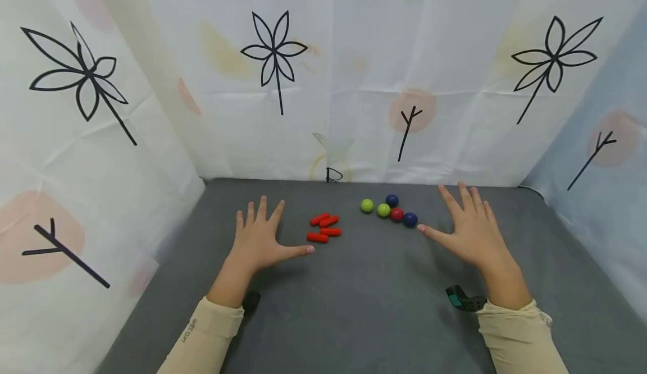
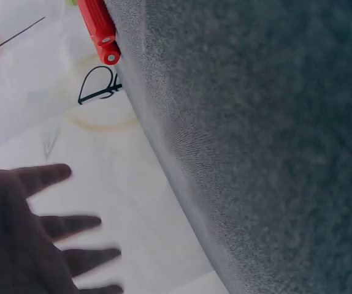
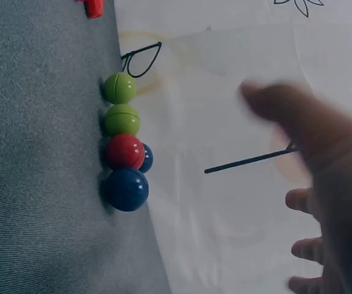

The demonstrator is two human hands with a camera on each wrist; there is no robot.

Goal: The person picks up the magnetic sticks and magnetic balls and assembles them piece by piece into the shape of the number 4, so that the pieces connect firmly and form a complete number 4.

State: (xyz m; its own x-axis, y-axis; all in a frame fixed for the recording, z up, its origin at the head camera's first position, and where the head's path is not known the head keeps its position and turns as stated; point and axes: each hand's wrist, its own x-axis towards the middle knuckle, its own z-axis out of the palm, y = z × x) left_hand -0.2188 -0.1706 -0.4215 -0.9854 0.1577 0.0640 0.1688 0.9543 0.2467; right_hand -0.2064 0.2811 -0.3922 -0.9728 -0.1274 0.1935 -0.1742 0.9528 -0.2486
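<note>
My left hand hovers with spread fingers to the left of several small red cylinders, holding nothing. Those cylinders lie in a loose group on the grey table; two of them show end-on at the top of the left wrist view. On the other side, my right hand is spread and holds nothing, its thumb near a dark blue ball. Beside that ball sit a red ball, a second blue ball and two green balls. In the right wrist view the red ball partly hides a blue one.
The grey table ends at a white cloth backdrop with black leaf and twig drawings. More cloth stands at the left and right sides. A black band with a green face is on the right wrist.
</note>
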